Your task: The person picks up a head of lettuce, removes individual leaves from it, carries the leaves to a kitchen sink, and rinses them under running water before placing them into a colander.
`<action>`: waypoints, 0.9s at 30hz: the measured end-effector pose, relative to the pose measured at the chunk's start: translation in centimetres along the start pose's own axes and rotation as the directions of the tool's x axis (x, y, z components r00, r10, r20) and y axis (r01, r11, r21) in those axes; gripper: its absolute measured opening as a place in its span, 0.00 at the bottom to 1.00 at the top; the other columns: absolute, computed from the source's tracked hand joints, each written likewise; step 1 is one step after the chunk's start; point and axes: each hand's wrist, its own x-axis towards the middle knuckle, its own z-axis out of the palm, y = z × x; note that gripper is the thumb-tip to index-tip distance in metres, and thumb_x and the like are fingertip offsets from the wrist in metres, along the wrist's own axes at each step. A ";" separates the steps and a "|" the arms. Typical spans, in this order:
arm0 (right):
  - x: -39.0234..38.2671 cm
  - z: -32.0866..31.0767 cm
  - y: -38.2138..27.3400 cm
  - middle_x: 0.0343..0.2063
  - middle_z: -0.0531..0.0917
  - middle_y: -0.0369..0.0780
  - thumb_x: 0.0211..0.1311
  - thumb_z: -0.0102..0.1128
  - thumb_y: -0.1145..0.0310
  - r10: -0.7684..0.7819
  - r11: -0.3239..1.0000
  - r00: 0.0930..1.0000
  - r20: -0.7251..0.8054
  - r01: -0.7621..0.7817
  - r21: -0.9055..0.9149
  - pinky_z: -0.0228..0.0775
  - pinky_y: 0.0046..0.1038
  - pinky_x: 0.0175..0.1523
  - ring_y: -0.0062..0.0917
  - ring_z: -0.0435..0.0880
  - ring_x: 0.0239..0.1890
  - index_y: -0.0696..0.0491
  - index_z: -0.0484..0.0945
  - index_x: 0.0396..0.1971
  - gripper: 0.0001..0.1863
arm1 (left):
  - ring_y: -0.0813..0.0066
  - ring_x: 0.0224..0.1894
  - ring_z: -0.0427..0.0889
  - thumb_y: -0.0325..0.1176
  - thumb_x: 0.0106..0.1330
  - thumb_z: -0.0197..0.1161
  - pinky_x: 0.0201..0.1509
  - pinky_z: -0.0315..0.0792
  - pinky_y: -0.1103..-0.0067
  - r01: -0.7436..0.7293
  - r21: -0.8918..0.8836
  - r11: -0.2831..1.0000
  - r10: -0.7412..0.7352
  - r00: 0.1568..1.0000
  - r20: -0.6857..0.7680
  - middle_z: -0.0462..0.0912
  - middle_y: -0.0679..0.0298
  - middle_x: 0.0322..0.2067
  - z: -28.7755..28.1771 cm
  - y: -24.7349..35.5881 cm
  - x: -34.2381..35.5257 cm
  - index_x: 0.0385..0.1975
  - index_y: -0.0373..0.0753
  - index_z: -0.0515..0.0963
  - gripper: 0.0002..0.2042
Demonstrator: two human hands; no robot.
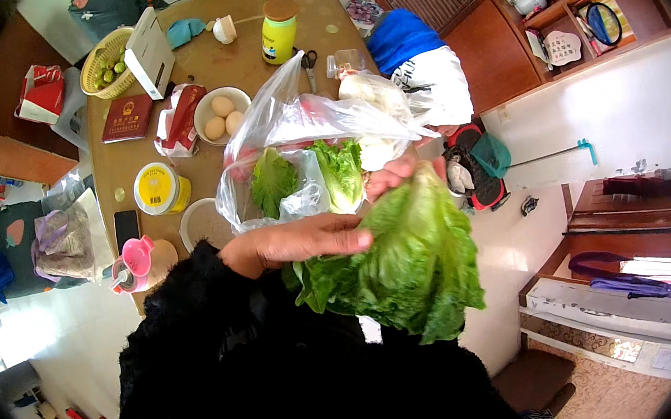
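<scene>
A head of green leaf lettuce (416, 258) is held above the table's near edge, close to my body. My left hand (298, 243) is closed on its side, with the thumb lying over the leaves and the fingers hidden underneath. At the pale stem end my right hand (391, 177) grips it; most of that hand is behind the leaves. Just beyond my hands, a clear plastic bag (259, 123) lies on the table. More lettuce (341, 171) sits inside it, along with a separate leafy piece (275, 185).
On the brown table (193, 48) stand a bowl (244, 96) of eggs, a yellow-lidded tub (161, 188), a yellow jar (279, 34), scissors (308, 63), a phone (127, 226) and a pink-lidded bottle (139, 257). A blue-and-white bundle (422, 59) is at the right edge.
</scene>
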 end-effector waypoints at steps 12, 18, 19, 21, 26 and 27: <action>-6.0 0.6 -1.6 0.54 0.70 0.41 0.57 0.60 0.55 -0.130 0.568 0.917 -0.378 -0.244 -0.786 0.61 0.29 0.60 0.27 0.70 0.56 0.57 0.55 0.63 0.38 | 0.46 0.35 0.79 0.50 0.53 0.65 0.39 0.72 0.65 0.017 0.683 0.730 0.409 0.790 -0.457 0.78 0.43 0.29 1.7 -4.7 2.1 0.43 0.29 0.69 0.29; -5.4 1.5 -1.2 0.49 0.73 0.39 0.51 0.66 0.72 -0.168 0.507 0.829 -0.533 -0.391 -0.768 0.66 0.25 0.54 0.24 0.74 0.50 0.56 0.58 0.61 0.37 | 0.50 0.31 0.79 0.49 0.58 0.61 0.35 0.71 0.67 0.010 0.668 0.744 0.363 0.833 -0.418 0.78 0.47 0.27 0.5 -4.9 1.4 0.40 0.33 0.72 0.23; -5.4 1.8 -1.2 0.49 0.73 0.39 0.51 0.65 0.72 -0.152 0.538 0.825 -0.545 -0.394 -0.746 0.67 0.25 0.54 0.24 0.74 0.49 0.56 0.57 0.62 0.37 | 0.52 0.30 0.78 0.49 0.60 0.59 0.34 0.70 0.68 -0.009 0.628 0.778 0.340 0.846 -0.410 0.78 0.48 0.26 0.1 -4.6 1.1 0.39 0.33 0.72 0.22; -5.4 2.1 -1.4 0.49 0.73 0.40 0.52 0.65 0.72 -0.108 0.553 0.824 -0.557 -0.416 -0.722 0.67 0.27 0.54 0.26 0.74 0.50 0.56 0.57 0.62 0.38 | 0.58 0.28 0.77 0.48 0.63 0.56 0.34 0.68 0.70 -0.025 0.600 0.800 0.318 0.865 -0.388 0.77 0.51 0.27 -0.5 -4.1 0.3 0.37 0.34 0.74 0.20; -6.0 2.2 -2.7 0.51 0.73 0.43 0.51 0.64 0.70 -0.004 0.438 0.821 -0.570 -0.511 -0.739 0.68 0.32 0.56 0.30 0.75 0.51 0.57 0.55 0.63 0.39 | 0.60 0.39 0.77 0.45 0.64 0.54 0.44 0.68 0.71 0.062 0.656 0.752 0.132 0.961 -0.242 0.78 0.51 0.37 -2.0 -2.4 -1.2 0.46 0.36 0.72 0.19; -5.9 2.3 -2.7 0.51 0.73 0.43 0.51 0.64 0.70 0.027 0.466 0.818 -0.575 -0.519 -0.717 0.68 0.32 0.56 0.30 0.75 0.51 0.57 0.54 0.63 0.39 | 0.60 0.43 0.76 0.43 0.64 0.54 0.48 0.68 0.71 0.114 0.662 0.741 0.044 0.975 -0.216 0.78 0.50 0.41 -2.3 -2.0 -1.5 0.50 0.37 0.71 0.19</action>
